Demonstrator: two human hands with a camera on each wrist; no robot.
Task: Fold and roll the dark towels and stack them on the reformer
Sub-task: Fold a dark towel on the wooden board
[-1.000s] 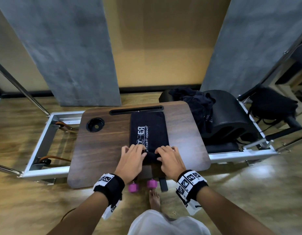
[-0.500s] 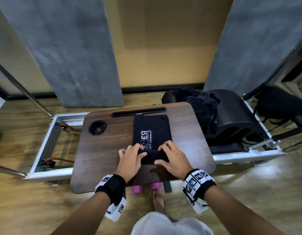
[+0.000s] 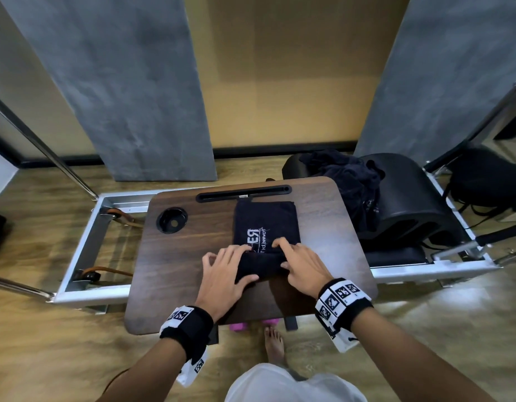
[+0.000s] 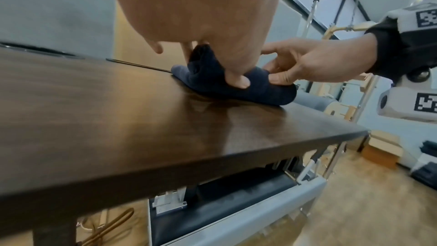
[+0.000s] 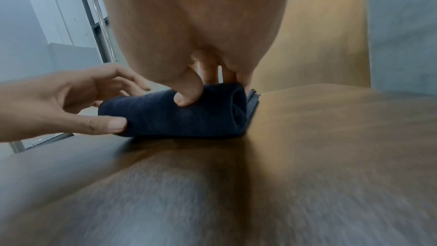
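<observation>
A dark folded towel [image 3: 265,224] with white lettering lies on the brown wooden tray table [image 3: 175,256], its near end rolled into a thick tube [image 4: 236,85] [image 5: 189,115]. My left hand [image 3: 224,271] grips the roll's left end, thumb on the near side and fingers over the top. My right hand [image 3: 303,262] grips the right end the same way. A heap of loose dark towels [image 3: 349,181] lies on the black arc barrel [image 3: 410,198] of the reformer [image 3: 85,250] at the right.
The table has a round cup hole [image 3: 172,220] at the left and a slot [image 3: 242,195] along the far edge. Pink dumbbells [image 3: 236,326] and my bare foot [image 3: 274,340] are on the floor below. A black bag [image 3: 483,181] sits far right.
Both hands have rolled the towel's near end away from me; the roll is thicker and covers more of the lettering.
</observation>
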